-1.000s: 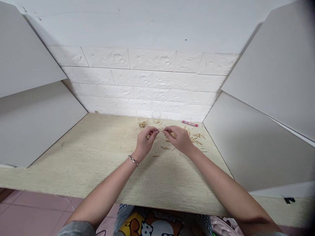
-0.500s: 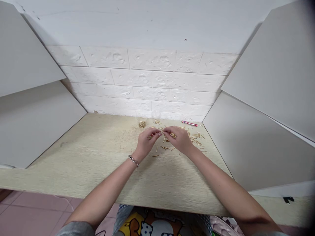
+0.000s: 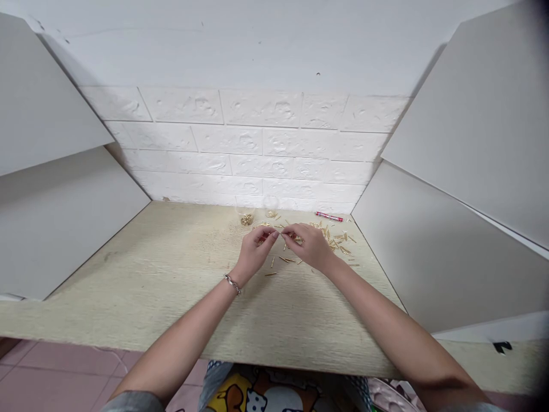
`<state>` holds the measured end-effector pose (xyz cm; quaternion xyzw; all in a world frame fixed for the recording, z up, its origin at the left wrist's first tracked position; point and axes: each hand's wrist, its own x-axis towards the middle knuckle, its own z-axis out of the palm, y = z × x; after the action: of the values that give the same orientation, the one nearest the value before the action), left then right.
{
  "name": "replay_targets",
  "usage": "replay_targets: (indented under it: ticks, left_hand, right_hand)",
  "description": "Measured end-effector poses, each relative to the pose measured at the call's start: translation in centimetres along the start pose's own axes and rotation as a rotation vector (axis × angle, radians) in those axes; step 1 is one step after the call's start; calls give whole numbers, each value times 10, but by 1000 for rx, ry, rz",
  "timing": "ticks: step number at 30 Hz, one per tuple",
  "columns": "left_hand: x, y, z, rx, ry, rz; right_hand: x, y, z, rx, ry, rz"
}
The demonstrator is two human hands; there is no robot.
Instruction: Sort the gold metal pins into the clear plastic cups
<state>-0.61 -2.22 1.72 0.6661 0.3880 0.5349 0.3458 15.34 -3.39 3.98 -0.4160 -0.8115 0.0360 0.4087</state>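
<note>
My left hand and my right hand meet fingertip to fingertip above the table. Both are closed in a pinch on a thin gold-coloured metal pin that spans the small gap between them. Its far details are too small to make out. Around and beneath my right hand lie many loose gold pins, some hidden by the fingers. One pin rests by itself in front of my hands. Behind my left hand stands a clear cup with small gold pieces in its bottom.
A second clear container with a few gold pieces stands near the wall. The red pen lies at the back right of the wooden table. Pale panels flank the table on both sides, with a white brick-patterned wall behind.
The view has shifted slightly. My fingertips have moved a little apart, with the pin between them; both hands stay in nearly the same place.
</note>
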Motion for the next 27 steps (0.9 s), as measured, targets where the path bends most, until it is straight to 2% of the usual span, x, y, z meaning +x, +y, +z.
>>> replay_targets:
  ticks: [3,7,12,15,18,20,23,27]
  left_hand:
    - [2,3,-2,-40,26,-38]
    - [5,6,-5,-83,65,-93]
    - [5,4,-5,-57,-35,-65]
    - [7,3,-8,118,-56,42]
    - [13,-2,-18,389,9,240]
    - [19,-8,-27,551,13,345]
    - [25,-20,-36,776,-48,391]
    - [27,-30,-39,904,-115,403]
  right_hand:
    - [0,1,0,8,7,41]
    - [-1,3,0,1,77,66]
    - [-2,2,3,-63,98,-24]
    - [-2,3,5,-78,105,-45]
    - [-1,6,4,-75,91,54]
    - [-1,9,2,-47,72,137]
    - [0,12,0,1,57,199]
    - [1,10,0,-14,33,181]
